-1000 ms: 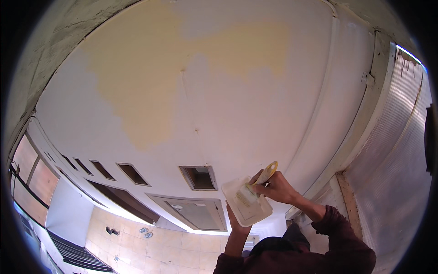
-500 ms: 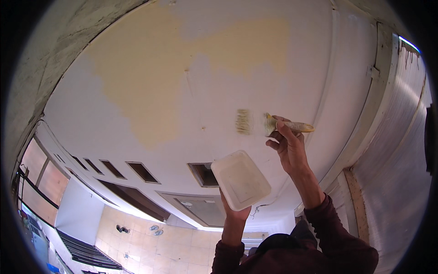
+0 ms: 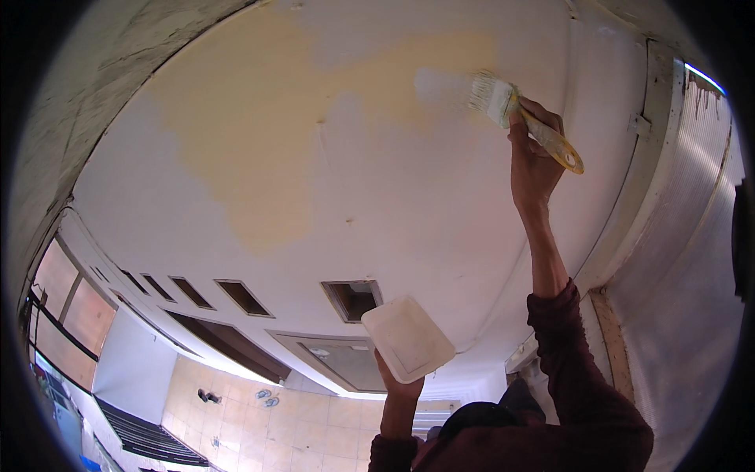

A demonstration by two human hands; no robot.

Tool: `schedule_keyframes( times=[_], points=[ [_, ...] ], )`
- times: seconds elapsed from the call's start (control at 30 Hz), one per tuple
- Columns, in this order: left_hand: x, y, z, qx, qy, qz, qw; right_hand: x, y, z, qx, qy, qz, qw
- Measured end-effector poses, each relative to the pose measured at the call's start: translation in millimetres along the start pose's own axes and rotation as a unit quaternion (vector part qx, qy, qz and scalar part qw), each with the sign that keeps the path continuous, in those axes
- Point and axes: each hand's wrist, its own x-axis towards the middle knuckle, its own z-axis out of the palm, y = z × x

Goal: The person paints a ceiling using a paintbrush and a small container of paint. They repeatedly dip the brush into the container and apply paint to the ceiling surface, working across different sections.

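My right hand [image 3: 536, 149] is raised high against the wall [image 3: 425, 197], closed round a wide paintbrush [image 3: 497, 100] with a worn yellow handle. The bristles point left and touch the wall at the right end of a pale wet streak [image 3: 442, 85]. That streak crosses a large cream-yellow patch [image 3: 244, 126]; the wall around the patch is whitish. Lower down, my left hand [image 3: 401, 381] grips a shallow white plastic tub [image 3: 409, 338] from below. The tub is tilted, its inside toward me, with a thin whitish layer at the bottom.
Several small openings [image 3: 351, 301] run in a row along the lower wall, above a door [image 3: 346, 358]. Far below lies a tiled floor [image 3: 314, 417] with slippers [image 3: 267, 397]. A corrugated translucent panel [image 3: 684, 236] rises on the right. A dark striped grille [image 3: 149, 433] stands at lower left.
My right hand has gone up with the brush from lower on the wall, and a fresh pale streak now crosses the yellow patch. My left hand and the tub have dropped slightly.
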Motion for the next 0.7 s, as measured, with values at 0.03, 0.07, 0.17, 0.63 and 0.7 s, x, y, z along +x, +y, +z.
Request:
schedule_keyframes(
  times=[0.03,0.07,0.17,0.63,0.7],
  points=[
    [0,0,-3,0.034,0.003,0.011,0.999,0,-1,0,-0.056,0.011,-0.077,0.995],
    [-1,-1,-8,0.068,0.005,0.023,0.997,0,-2,0,-0.11,0.022,-0.154,0.982],
    [-5,-5,-23,0.158,-0.001,0.062,0.986,-14,-15,23,-0.148,0.004,-0.234,0.961],
    [-19,-8,-46,0.072,0.065,0.026,0.995,-60,-36,108,0.022,-0.103,-0.124,0.987],
    [-18,-7,-47,0.052,0.065,0.021,0.996,-53,-18,79,0.045,-0.067,-0.068,0.994]
  ],
)
